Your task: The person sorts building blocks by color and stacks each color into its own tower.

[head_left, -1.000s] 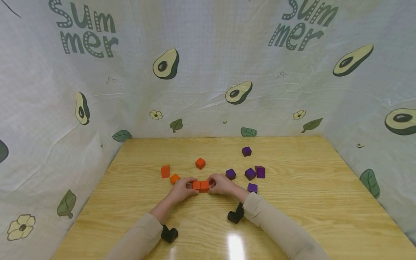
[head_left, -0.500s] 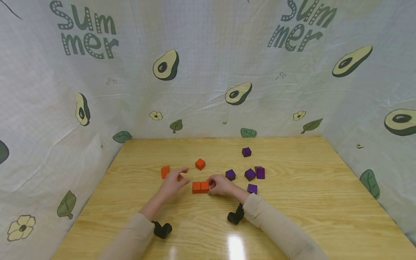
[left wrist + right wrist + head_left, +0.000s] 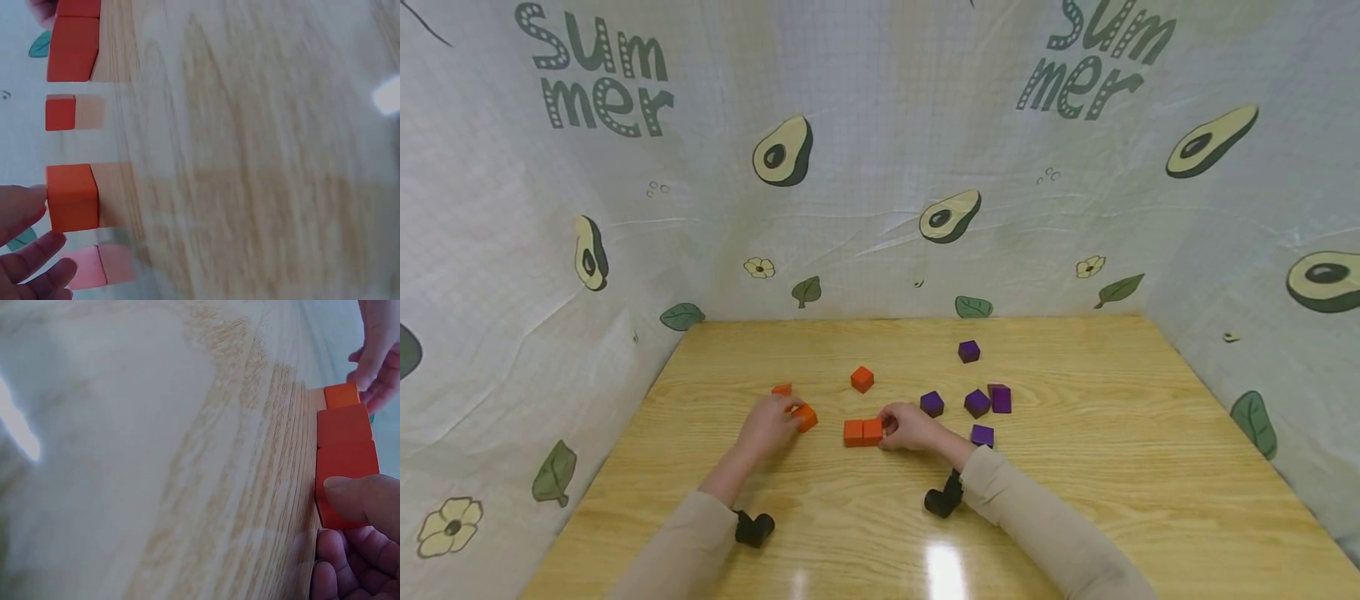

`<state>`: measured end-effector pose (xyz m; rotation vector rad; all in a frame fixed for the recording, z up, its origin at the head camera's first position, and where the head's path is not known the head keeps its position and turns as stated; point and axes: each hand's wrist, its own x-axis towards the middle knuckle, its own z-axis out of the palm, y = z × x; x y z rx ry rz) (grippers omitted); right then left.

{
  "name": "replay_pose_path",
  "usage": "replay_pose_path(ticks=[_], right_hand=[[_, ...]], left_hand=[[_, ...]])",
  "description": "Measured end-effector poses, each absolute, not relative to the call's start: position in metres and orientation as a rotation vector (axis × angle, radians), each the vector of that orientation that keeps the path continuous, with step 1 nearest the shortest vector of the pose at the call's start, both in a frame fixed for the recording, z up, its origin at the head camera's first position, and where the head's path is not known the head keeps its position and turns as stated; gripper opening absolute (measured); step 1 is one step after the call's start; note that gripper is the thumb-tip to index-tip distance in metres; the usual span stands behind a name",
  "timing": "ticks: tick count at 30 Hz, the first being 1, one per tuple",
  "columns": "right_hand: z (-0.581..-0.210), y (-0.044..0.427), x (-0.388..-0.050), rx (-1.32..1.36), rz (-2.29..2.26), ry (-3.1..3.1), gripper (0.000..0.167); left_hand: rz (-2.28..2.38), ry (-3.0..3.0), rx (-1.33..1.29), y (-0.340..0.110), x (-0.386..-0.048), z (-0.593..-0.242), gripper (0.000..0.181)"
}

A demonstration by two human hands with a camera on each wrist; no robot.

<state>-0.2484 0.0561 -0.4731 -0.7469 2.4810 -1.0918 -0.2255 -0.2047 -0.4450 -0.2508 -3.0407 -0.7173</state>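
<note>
Two red-orange cubes sit side by side, the left cube [image 3: 853,432] touching the right cube [image 3: 872,432]. My right hand [image 3: 912,427] grips the right cube, its thumb [image 3: 356,497] on one face and the fingers curled by its side. To the left, my left hand [image 3: 767,427] has its thumb and fingers at the edges of a brighter orange cube [image 3: 806,417], which rests on the table. Behind that hand a further orange block [image 3: 782,389] is partly hidden. Another red-orange cube [image 3: 862,379] lies farther back.
Several purple blocks lie right of my right hand: a near one [image 3: 982,436], one by the fingers [image 3: 932,404], a cube [image 3: 977,403] beside a darker block [image 3: 1001,398], and one at the back [image 3: 969,351]. A printed curtain [image 3: 865,233] borders the wooden table [image 3: 1075,467].
My left hand has let go of the left cube of the pair and moved left to the brighter orange cube. My right hand has stayed at the pair.
</note>
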Motion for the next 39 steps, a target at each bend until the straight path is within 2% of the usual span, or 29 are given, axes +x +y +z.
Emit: replay_pose_path(ticks=[4,12,27,34,39], right_hand=[[-0.473,0.056,-0.248,-0.748,-1.082,2.481,0.030],[-0.472,0.057,-0.248,-0.747,-1.086,2.484,0.029],[-0.473,0.057,-0.247,-0.767,-1.082,2.483,0.030],[-0.473,0.057,-0.248,-0.752,-1.085,2.482,0.030],[-0.473,0.057,-0.249,-0.750,-1.094,2.481,0.029]], left_hand=[[-0.754,-3.066,-0.221,-0.205,-0.225,-0.449,0.026],[-0.775,-3.095,-0.145,-0.205,-0.226,-0.451,0.040],[-0.902,-3.072,-0.139,-0.205,-0.226,-0.463,0.036],[-0.946,-3.033,-0.146,-0.196,-0.225,-0.457,0.036],[-0.927,-3.046,-0.242,-0.188,-0.224,-0.446,0.040]])
